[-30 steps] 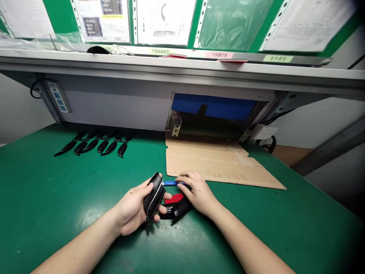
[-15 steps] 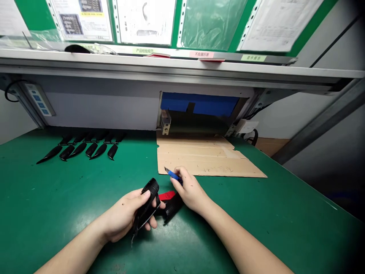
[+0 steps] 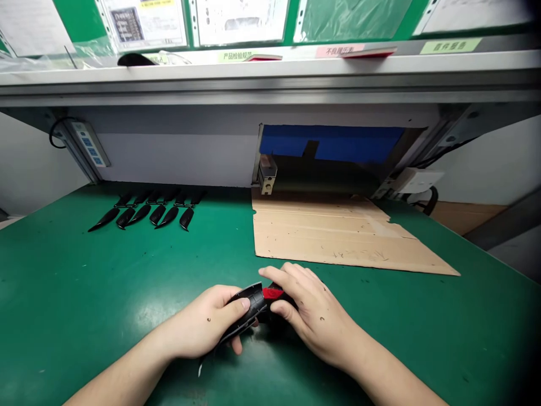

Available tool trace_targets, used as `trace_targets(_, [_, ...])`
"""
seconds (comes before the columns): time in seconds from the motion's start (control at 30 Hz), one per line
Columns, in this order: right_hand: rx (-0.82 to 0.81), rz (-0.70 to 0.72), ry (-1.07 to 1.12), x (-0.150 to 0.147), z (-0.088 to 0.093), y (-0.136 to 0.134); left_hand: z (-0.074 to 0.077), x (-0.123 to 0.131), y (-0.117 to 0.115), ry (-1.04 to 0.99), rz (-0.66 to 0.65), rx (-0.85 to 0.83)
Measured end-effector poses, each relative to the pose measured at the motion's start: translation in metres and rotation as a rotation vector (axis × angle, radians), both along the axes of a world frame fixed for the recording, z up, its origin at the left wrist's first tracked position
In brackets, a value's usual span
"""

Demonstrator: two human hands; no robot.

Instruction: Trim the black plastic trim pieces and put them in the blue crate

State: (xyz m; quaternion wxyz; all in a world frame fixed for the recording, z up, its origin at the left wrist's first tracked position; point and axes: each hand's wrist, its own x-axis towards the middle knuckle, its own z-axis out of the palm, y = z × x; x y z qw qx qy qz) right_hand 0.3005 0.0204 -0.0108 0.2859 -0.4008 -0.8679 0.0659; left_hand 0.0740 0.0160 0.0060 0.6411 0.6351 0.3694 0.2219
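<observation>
My left hand [image 3: 211,318] is closed around a curved black plastic part [image 3: 252,304], its thumb pressed on the ribbed inner face. A thin light strip hangs from the part's lower end. Just right of it, my right hand [image 3: 315,316] reaches over a dark piece [image 3: 274,318] that lies beside a red piece [image 3: 273,293]. Its fingers are stretched out and its thumb stands apart from them. Whether the thumb touches the dark piece is hard to make out. No blue-handled knife shows; the right hand could be hiding it.
Several black winglike parts [image 3: 157,214] lie in a row at the back left of the green table [image 3: 127,282]. A cardboard sheet [image 3: 329,237] lies before an opening with a metal block [image 3: 267,175]. A shelf edge [image 3: 236,82] crosses above. A power strip [image 3: 91,144] hangs at left.
My right hand has moved down to the dark and red pieces, and the blue knife it held is out of sight. My left hand has turned the black part inner side up. The view has shifted.
</observation>
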Motion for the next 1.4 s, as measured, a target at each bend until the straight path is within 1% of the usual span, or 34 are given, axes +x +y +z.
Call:
trace_targets(0.13, [-0.014, 0.040, -0.037, 0.000, 0.001, 0.000, 0.001, -0.001, -0.002, 0.034, 0.006, -0.005])
trace_targets(0.27, [-0.018, 0.035, -0.052, -0.001, 0.001, 0.000, 0.002, -0.002, -0.002, 0.055, 0.007, 0.007])
trace_targets(0.43, [0.051, -0.037, -0.153, -0.003, -0.001, -0.002, 0.002, -0.002, -0.002, 0.054, -0.017, 0.021])
trace_targets(0.57, [0.109, -0.079, -0.185, -0.006, -0.005, -0.001, 0.000, -0.001, -0.003, 0.057, -0.039, 0.028])
trace_targets(0.7, [0.175, -0.080, -0.203, -0.009, -0.007, 0.000, -0.003, -0.002, -0.002, 0.058, -0.063, 0.068])
trace_targets(0.83, [0.202, -0.058, -0.209, -0.010, -0.007, 0.000, -0.004, -0.003, -0.002, 0.077, -0.047, 0.096])
trace_targets(1.1, [0.220, -0.051, -0.225, -0.010, -0.008, 0.002, 0.002, -0.001, -0.006, 0.163, -0.031, 0.176])
trace_targets(1.4, [0.255, -0.016, -0.224, -0.011, -0.009, -0.001, 0.008, -0.003, -0.005, 0.323, -0.067, 0.314])
